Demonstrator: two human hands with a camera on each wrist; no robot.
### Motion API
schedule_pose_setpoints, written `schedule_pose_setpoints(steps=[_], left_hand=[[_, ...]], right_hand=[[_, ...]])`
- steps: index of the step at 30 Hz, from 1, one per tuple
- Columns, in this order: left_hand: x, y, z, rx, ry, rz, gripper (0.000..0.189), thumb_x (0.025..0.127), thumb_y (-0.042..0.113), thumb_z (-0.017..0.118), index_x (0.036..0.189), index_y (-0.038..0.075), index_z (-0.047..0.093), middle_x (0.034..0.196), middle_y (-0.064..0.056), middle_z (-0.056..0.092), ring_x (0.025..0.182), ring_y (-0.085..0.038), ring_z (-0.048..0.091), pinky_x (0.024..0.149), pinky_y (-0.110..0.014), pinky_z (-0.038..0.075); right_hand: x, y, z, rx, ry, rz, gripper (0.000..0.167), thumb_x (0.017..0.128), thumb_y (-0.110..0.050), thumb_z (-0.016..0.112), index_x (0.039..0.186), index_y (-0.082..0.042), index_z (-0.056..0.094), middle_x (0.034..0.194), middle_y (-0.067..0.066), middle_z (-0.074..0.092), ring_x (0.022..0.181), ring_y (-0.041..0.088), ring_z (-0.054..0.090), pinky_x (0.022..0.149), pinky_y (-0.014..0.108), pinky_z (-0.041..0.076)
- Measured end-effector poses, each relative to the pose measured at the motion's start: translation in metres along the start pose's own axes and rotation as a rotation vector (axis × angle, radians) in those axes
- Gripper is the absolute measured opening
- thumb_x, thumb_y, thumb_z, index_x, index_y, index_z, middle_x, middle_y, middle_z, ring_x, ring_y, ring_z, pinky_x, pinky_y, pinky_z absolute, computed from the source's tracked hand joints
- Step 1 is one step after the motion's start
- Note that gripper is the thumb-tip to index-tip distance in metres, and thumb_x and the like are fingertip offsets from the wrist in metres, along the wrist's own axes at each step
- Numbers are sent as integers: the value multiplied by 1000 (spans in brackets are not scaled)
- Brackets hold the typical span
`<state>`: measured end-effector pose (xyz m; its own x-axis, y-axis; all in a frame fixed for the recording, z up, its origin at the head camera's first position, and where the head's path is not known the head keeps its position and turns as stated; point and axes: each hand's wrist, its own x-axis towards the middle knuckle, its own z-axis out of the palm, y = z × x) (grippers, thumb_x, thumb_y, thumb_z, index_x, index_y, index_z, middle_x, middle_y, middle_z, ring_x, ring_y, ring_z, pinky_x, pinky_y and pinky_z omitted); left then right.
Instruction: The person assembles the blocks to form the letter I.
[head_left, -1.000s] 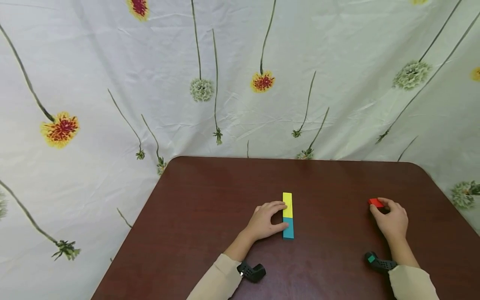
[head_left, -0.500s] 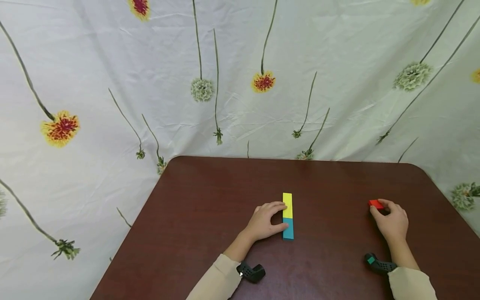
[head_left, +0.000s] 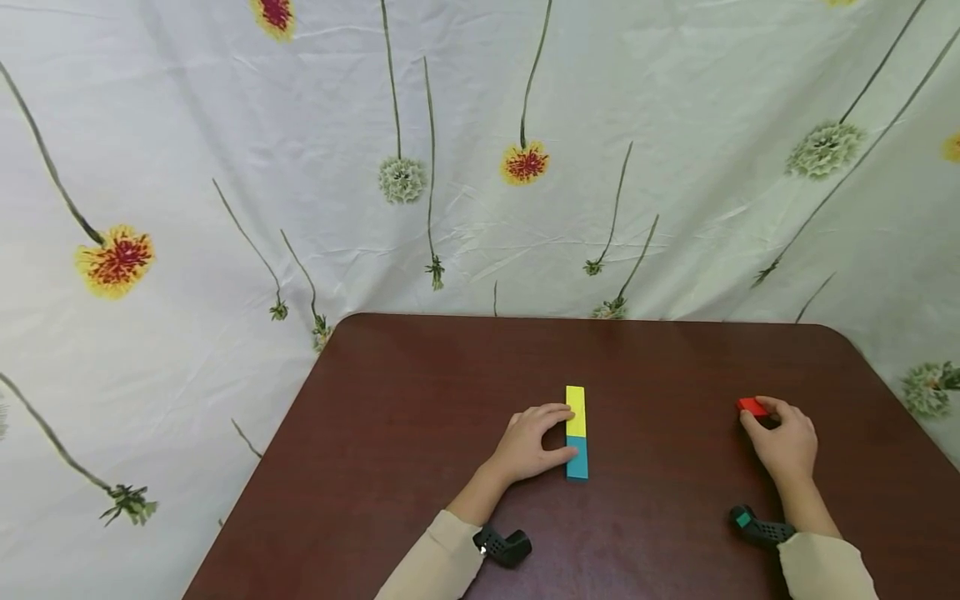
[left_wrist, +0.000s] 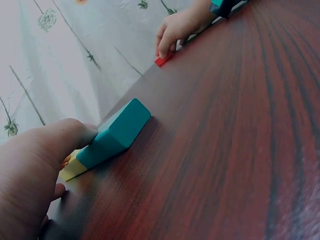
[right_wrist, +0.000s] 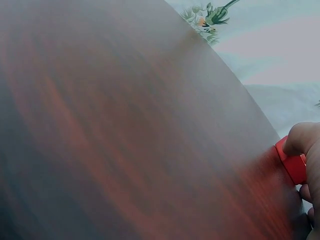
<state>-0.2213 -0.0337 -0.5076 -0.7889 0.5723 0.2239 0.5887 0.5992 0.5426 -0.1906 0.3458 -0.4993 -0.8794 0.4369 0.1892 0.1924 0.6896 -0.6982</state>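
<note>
A yellow block [head_left: 575,400] and a blue block [head_left: 577,465] lie end to end in one line on the brown table. My left hand [head_left: 527,446] reaches over them from the left. Its thumb touches the blue block and its fingertips touch the yellow one, with a gap between thumb and fingers. Over at the right, my right hand [head_left: 787,446] pinches a small red block [head_left: 749,406] between thumb and fingers, low at the tabletop. In the right wrist view the thumb presses on the red block [right_wrist: 294,167]; part of the block is hidden by the hand.
The dark brown table [head_left: 450,358] ends at a far edge with rounded corners. Behind it hangs a white cloth [head_left: 322,108] printed with flowers. Black wrist straps [head_left: 504,546] sit at both sleeve ends. A wide stretch of tabletop separates the two hands.
</note>
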Motion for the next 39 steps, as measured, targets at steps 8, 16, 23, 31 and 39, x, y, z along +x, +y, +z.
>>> schedule_pose_setpoints(steps=[8, 16, 23, 31, 39], left_hand=[[0, 1, 0, 6, 7, 7, 54, 90, 41, 66, 137, 16, 58, 143, 1, 50, 131, -21, 45, 101, -49, 35], [1, 1, 1, -3, -5, -1, 54, 91, 42, 65, 138, 17, 57, 144, 1, 49, 132, -20, 44, 102, -49, 33], [0, 1, 0, -7, -6, -8, 54, 91, 42, 65, 138, 17, 57, 144, 1, 49, 132, -20, 44, 103, -49, 33], [-1, 0, -1, -5, 4, -4, 54, 91, 42, 65, 138, 17, 57, 144, 1, 49, 131, -21, 45, 102, -49, 33], [0, 0, 0, 2, 0, 2, 54, 91, 42, 66, 139, 17, 56, 144, 1, 49, 132, -20, 44, 102, -49, 33]], right_hand=[[-1, 0, -1, 4, -9, 20, 44, 95, -18, 59, 128, 10, 53, 120, 31, 50, 112, 47, 41, 93, 57, 32], [0, 0, -2, -2, -14, 23, 44, 95, -19, 59, 127, 10, 53, 120, 31, 50, 113, 46, 41, 94, 57, 32], [1, -4, -2, 10, -3, 15, 44, 94, -19, 59, 126, 11, 53, 119, 32, 52, 110, 46, 44, 93, 57, 32], [5, -19, 5, 37, 45, -42, 39, 92, -16, 62, 122, 9, 58, 116, 30, 57, 101, 41, 51, 80, 48, 36], [8, -36, 13, 63, 30, -87, 39, 91, -17, 64, 122, 8, 60, 115, 30, 58, 99, 39, 52, 75, 44, 38]])
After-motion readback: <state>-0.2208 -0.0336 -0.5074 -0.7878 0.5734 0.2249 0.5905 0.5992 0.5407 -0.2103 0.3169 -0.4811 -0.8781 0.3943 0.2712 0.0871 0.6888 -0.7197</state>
